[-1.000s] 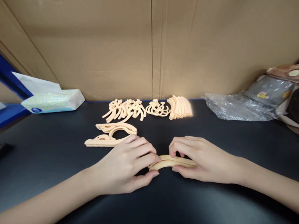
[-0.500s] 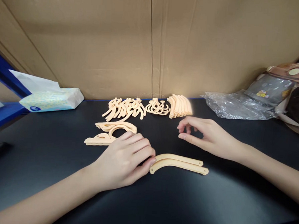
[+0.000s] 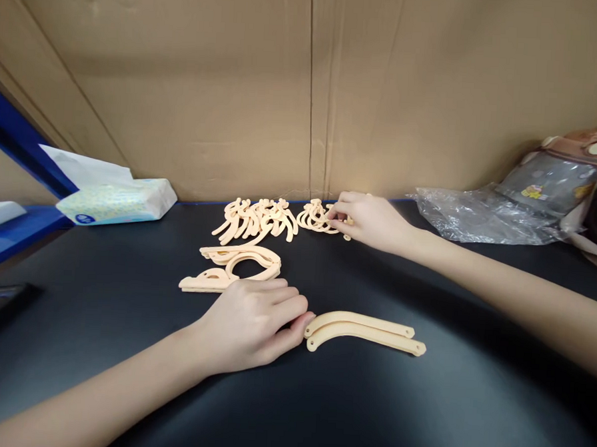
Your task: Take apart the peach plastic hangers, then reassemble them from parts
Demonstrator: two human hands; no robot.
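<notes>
Two beige curved hanger arms [image 3: 368,328] lie side by side on the black table, holes at their ends. My left hand [image 3: 260,325] rests on the table with curled fingers, its fingertips against the arms' left ends; what they hold, if anything, is hidden. At the back, my right hand [image 3: 371,220] reaches over the stack of curved arms and covers nearly all of it. Its fingers are bent in close together, and their hold is hidden. Beside those fingertips is a pile of thin curved hooks [image 3: 313,217]. Folded beige hangers [image 3: 257,255] sit behind my left hand.
A heap of short curved pieces [image 3: 261,218] lies at the back. Further left stands a tissue pack [image 3: 119,201]. Crumpled clear plastic [image 3: 484,213] and a bottle with a brown lid [image 3: 551,173] are at the right. Cardboard [image 3: 235,100] closes off the back.
My right hand has moved back and to the left, from above the table onto the stack of arms. My left hand stays by the two arms. The view has shifted slightly.
</notes>
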